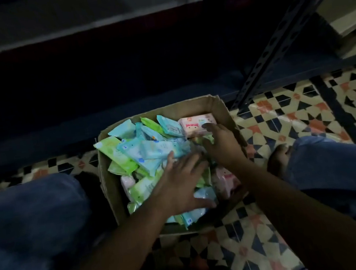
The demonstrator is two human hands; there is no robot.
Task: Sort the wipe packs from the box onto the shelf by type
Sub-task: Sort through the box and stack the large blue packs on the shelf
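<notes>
Here, both hands spread flat and holding nothing, left hand (pixel 179 181) over the heap of wipe packs (pixel 152 151) filling the box (pixel 216 107), right hand (pixel 223 144) touching the pink pack (pixel 196 124) at its far right corner, probably soft, light, slippery film, best pinched across the short sides.

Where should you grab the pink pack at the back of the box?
Probably by its two long edges, coming straight down from above. The pink pack lies flat on top of the pile in the box, face up, so its sides seem free. The right hand already reaches it.
</notes>
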